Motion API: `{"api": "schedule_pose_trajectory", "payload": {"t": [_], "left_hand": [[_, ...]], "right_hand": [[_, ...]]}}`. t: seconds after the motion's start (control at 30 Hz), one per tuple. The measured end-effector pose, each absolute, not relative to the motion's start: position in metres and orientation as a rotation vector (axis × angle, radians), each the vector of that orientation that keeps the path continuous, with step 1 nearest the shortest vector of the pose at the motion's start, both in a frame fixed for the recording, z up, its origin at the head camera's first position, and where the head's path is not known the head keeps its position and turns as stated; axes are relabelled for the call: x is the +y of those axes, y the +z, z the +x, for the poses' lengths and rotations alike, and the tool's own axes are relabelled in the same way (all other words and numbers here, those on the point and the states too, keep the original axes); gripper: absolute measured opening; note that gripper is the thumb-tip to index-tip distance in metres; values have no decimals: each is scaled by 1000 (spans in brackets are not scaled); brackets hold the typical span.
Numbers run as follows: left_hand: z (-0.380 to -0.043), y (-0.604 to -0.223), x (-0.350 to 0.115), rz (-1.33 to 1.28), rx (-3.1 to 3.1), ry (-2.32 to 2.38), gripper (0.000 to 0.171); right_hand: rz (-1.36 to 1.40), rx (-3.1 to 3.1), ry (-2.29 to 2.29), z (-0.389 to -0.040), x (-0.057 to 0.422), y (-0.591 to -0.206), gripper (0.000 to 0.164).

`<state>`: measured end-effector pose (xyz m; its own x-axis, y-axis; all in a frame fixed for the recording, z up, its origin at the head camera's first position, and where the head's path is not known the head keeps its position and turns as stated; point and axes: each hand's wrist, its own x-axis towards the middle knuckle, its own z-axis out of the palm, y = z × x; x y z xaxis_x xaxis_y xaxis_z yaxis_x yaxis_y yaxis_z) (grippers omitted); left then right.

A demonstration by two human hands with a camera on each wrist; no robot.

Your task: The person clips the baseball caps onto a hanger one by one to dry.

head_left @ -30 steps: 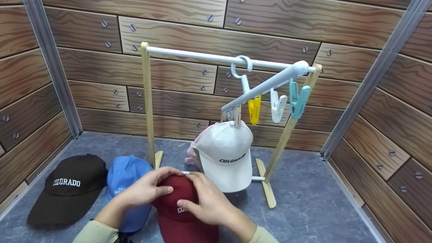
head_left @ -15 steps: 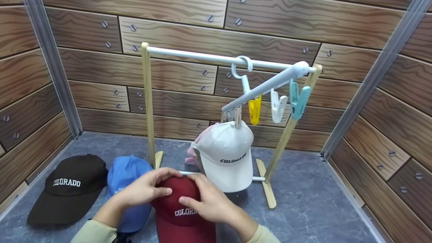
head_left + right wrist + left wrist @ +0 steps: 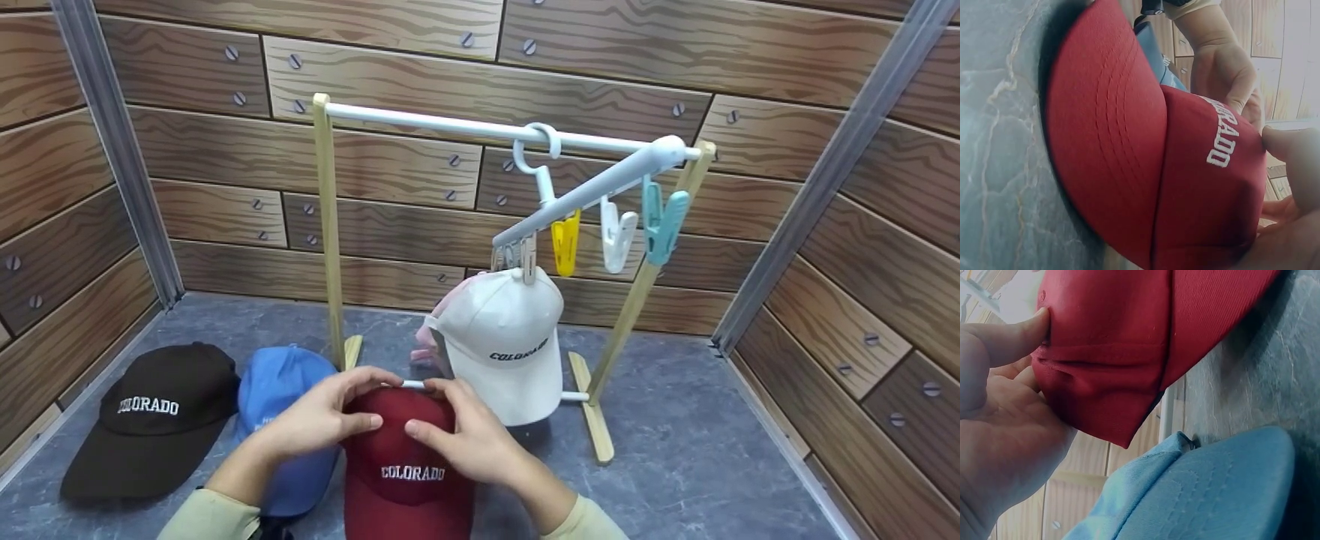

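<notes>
A dark red baseball cap with COLORADO lettering is held between both hands at the front, its brim toward the person. My left hand grips the crown's left side, thumb in front and fingers behind. On the other side my right hand grips the crown the same way. In the left wrist view the cap's side puckers under the thumb. The right wrist view shows the brim close over the grey surface. Behind, a white cap hangs from a clothespin, partly covering a pink cap.
A black cap and a blue cap lie on the left. The wooden rack carries a hanger with a yellow clip, a white clip and a teal clip. Wood-patterned walls surround the grey surface.
The red cap has turned between the hands and shifted slightly left, so its whole COLORADO lettering now shows. The right thumb has slid up the crown, off the lettering.
</notes>
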<state>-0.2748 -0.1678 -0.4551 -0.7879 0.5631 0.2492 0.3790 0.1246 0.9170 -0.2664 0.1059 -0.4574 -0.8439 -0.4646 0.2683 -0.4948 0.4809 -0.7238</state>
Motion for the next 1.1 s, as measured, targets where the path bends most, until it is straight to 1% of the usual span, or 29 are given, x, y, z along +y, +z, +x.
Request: {"api": "schedule_pose_trajectory", "payload": {"t": [0.6,0.77,0.83,0.97,1.1], "left_hand": [[-273,-450,-165,956,2246,1770,48],[-270,-449,-163,964,2251,1764,48],[-269,-448,-162,964,2256,1763,47],[-269,-447,-161,967,2280,1756,46],[-268,-447,-162,967,2313,1739,46]], "right_hand": [[768,-2641,1598,-270,110,-450,67],[775,-2654,1656,-270,113,-446,60],[751,-2652,1657,-276,115,-452,57],[734,-2642,1620,-276,115,-452,49],[748,-2637,1630,-271,115,-442,45]]}}
